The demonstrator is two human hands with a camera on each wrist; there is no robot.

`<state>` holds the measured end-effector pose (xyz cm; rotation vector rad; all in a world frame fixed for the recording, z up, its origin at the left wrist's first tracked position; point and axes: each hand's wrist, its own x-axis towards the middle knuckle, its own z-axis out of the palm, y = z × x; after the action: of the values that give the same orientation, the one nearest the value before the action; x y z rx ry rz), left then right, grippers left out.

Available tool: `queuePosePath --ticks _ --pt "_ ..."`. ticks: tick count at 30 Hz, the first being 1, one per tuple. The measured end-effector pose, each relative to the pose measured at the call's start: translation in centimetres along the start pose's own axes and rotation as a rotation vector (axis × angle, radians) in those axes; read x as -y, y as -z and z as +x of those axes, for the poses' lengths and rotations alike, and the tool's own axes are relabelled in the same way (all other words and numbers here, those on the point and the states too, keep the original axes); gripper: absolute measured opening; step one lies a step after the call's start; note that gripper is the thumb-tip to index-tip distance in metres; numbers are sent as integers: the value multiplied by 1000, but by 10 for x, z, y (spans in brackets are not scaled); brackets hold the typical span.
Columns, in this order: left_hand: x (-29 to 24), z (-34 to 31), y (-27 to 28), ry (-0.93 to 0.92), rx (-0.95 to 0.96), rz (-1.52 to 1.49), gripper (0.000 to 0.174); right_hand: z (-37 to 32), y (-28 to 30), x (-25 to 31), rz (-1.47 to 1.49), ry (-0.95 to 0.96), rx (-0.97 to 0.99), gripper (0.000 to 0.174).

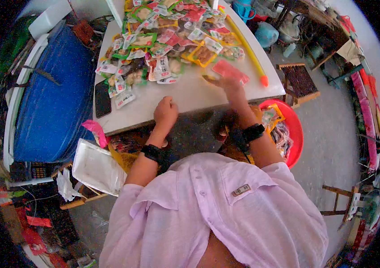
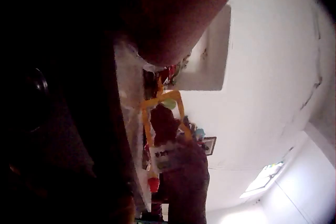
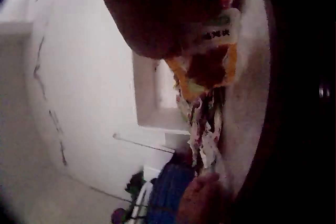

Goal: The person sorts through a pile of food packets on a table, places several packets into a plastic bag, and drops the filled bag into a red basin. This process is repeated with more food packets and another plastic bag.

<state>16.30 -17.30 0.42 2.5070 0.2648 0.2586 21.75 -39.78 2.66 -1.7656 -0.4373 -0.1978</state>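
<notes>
My right hand (image 1: 231,87) grips a yellow-edged food packet (image 3: 207,66) with brown contents and a printed white label. Both wrist views show this packet best, held up over the table edge; in the head view it is blurred and mostly hidden. Just beyond that hand, a pink packet (image 1: 230,71) lies on the white table (image 1: 190,98). My left hand (image 1: 166,111) is at the table's front edge, fingers curled in, nothing showing in it. A big heap of sealed food packets (image 1: 163,40) covers the far part of the table.
A long yellow stick (image 1: 248,47) with an orange end lies along the table's right side. At the left corner is a black phone (image 1: 103,99). Below right stands a red basin (image 1: 296,134) holding packets. A white foam box (image 1: 98,165) and blue tub (image 1: 56,98) are leftward.
</notes>
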Motion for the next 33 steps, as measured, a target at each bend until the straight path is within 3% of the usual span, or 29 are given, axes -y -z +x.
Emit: queuePosePath --ticks 1,4,7,8,11,14,17,20,23,24,26,28,30,33 --pt "2 2 -2 5 -12 -21 21 1 -2 -2 -199 196 76 26" --pt "8 6 -6 9 -43 -66 20 -1 -17 37 -988 87 529 36" --pt "3 5 -6 -12 -44 -68 19 -24 -30 28 -975 251 436 41" --pt "-6 2 -3 -23 -35 -61 18 -22 -34 45 -850 74 471 38" --pt "-13 -1 -9 -143 -22 8 15 -25 -36 50 -849 199 543 36" --pt "-12 3 -18 -232 53 136 13 -32 -36 24 -985 593 391 35" --pt "-14 4 -18 -245 79 203 12 -30 -23 -11 -950 263 100 31" --pt "-16 5 -18 -241 76 254 12 -28 -18 -36 129 -464 -357 21" --pt "-18 3 -18 -265 63 288 12 -23 -1 -5 -752 55 356 26" --pt "-19 3 -18 -278 51 292 12 -20 -7 -5 -780 9 451 28" --pt "-17 4 -21 -265 46 277 11 -28 -29 -90 -304 -18 344 26" --pt "-13 4 -23 -277 14 244 10 -30 -40 -114 -6 -33 266 25" --pt "-7 3 -25 -326 -40 191 9 -27 -44 -81 116 -41 213 23" --pt "-15 1 -18 -249 22 208 10 -24 -42 -31 196 -52 133 21"
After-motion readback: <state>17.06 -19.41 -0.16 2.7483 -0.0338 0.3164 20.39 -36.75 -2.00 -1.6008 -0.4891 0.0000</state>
